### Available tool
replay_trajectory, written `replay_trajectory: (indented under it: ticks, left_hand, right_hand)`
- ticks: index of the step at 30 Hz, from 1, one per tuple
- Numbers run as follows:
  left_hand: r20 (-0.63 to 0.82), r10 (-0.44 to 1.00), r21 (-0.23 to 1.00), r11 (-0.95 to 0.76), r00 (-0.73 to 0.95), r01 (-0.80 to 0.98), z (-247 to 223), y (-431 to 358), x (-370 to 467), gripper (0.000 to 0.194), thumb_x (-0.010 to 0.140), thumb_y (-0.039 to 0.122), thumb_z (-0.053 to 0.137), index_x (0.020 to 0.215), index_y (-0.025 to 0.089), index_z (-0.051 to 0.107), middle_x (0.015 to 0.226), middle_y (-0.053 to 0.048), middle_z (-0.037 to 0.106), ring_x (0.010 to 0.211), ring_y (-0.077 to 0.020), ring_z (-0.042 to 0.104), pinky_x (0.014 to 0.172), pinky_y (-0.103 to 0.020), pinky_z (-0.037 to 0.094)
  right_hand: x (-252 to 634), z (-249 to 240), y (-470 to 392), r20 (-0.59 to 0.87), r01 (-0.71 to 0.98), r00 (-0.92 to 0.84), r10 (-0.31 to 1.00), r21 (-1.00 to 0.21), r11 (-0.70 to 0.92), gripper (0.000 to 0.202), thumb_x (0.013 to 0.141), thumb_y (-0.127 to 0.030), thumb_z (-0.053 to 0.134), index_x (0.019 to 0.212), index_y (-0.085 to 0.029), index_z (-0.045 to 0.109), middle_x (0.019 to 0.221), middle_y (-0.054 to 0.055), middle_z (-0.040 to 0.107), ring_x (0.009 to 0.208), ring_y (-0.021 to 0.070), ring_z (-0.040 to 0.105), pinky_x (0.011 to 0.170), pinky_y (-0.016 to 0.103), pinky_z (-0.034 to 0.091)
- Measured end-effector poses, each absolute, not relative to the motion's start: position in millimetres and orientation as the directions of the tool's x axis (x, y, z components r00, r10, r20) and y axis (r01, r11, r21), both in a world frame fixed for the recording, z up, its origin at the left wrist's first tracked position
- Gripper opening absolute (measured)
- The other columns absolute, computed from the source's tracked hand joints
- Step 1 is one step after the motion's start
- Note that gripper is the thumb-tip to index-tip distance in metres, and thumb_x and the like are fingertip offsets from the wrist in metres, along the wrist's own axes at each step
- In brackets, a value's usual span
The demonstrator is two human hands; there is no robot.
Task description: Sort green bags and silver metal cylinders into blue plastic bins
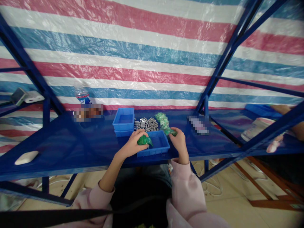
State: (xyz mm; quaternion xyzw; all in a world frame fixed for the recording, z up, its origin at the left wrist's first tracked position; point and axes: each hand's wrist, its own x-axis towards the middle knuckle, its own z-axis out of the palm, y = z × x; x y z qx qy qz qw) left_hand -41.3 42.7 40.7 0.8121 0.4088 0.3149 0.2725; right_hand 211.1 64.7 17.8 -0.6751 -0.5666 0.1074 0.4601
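My left hand [135, 144] is closed round a green plastic packet [144, 140] above the left side of a blue tray [153, 152]. At the tray's right rim, my right hand [178, 141] grips another green packet [173, 132] between thumb and fingers. A pile of clear-and-green packets [162, 119] lies just behind it; what they contain is too small to make out. Several short silvery metal cylinders [151, 124] are heaped behind the tray. The tray's visible floor is bare blue plastic.
Stacked blue bins [123, 130] stand left of the cylinders. A bottle [83, 96] and a blurred item [88, 112] are at the back left. A white mouse-shaped object [26, 157] lies near the left edge. Blue frame bars [219, 63] rise on the right, with another person's arm [298, 126] beyond.
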Motion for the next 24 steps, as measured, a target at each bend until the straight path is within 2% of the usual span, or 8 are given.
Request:
replay_trajectory:
  ticks: [4,9,12,15,17,20,24]
  left_hand:
    - [0.291,0.833,0.697,-0.522,0.471,0.492,40,43,-41,0.029,0.077,0.029,0.068,0.104,0.025,0.057,0.13,-0.007,0.048,0.131,-0.0276,0.038,0.111,-0.044,0.027]
    - [0.286,0.833,0.694,-0.521,0.474,0.497,40,43,-41,0.03,0.077,0.03,0.068,0.104,0.026,0.056,0.131,-0.006,0.047,0.131,-0.0272,0.037,0.111,-0.044,0.026]
    - [0.288,0.834,0.697,-0.519,0.47,0.495,40,43,-42,0.03,0.077,0.029,0.068,0.105,0.025,0.057,0.132,-0.006,0.047,0.131,-0.0273,0.038,0.111,-0.043,0.027]
    - [0.297,0.83,0.692,-0.528,0.472,0.493,39,43,-42,0.03,0.077,0.029,0.068,0.105,0.025,0.057,0.131,-0.006,0.048,0.13,-0.027,0.039,0.111,-0.043,0.027]
    - [0.299,0.831,0.688,-0.528,0.469,0.498,39,44,-42,0.03,0.077,0.029,0.069,0.104,0.025,0.057,0.13,-0.007,0.048,0.129,-0.027,0.039,0.111,-0.043,0.028]
    - [0.304,0.831,0.684,-0.53,0.465,0.501,38,44,-42,0.031,0.076,0.029,0.069,0.104,0.025,0.057,0.13,-0.006,0.048,0.13,-0.0273,0.039,0.111,-0.043,0.028]
    - [0.319,0.827,0.679,-0.54,0.463,0.498,36,45,-42,0.032,0.075,0.028,0.069,0.105,0.025,0.057,0.131,-0.006,0.049,0.13,-0.0275,0.039,0.111,-0.043,0.029]
  right_hand:
    - [213,29,58,0.389,0.538,0.428,0.816,-0.835,0.116,0.023,0.067,-0.029,0.058,0.084,-0.015,0.067,0.081,0.01,0.07,0.078,0.024,0.064,0.075,0.036,0.049]
    - [208,47,41,0.429,0.398,0.54,0.724,-0.888,0.23,0.022,0.069,-0.037,0.063,0.078,-0.017,0.061,0.072,0.005,0.065,0.068,0.0192,0.061,0.069,0.033,0.049]
    - [196,59,29,0.438,0.349,0.47,0.767,-0.89,0.294,0.021,0.071,-0.037,0.064,0.076,-0.018,0.056,0.066,0.0,0.059,0.059,0.0141,0.056,0.06,0.027,0.046]
    - [178,66,19,0.408,0.325,0.273,0.871,-0.892,0.315,0.021,0.075,-0.038,0.062,0.073,-0.02,0.051,0.056,-0.004,0.052,0.05,0.0111,0.048,0.05,0.023,0.038]
    - [167,67,16,0.392,0.351,0.165,0.905,-0.881,0.318,0.02,0.077,-0.036,0.06,0.071,-0.021,0.049,0.053,-0.006,0.047,0.048,0.0103,0.045,0.049,0.022,0.035]
    - [155,65,16,0.404,0.491,0.079,0.911,-0.811,0.317,0.016,0.078,-0.028,0.056,0.069,-0.021,0.046,0.051,-0.007,0.043,0.048,0.0099,0.042,0.051,0.022,0.033]
    - [145,60,19,0.369,0.672,-0.016,0.929,-0.685,0.283,0.013,0.076,-0.017,0.053,0.067,-0.021,0.046,0.06,-0.004,0.05,0.057,0.0115,0.05,0.058,0.023,0.034]
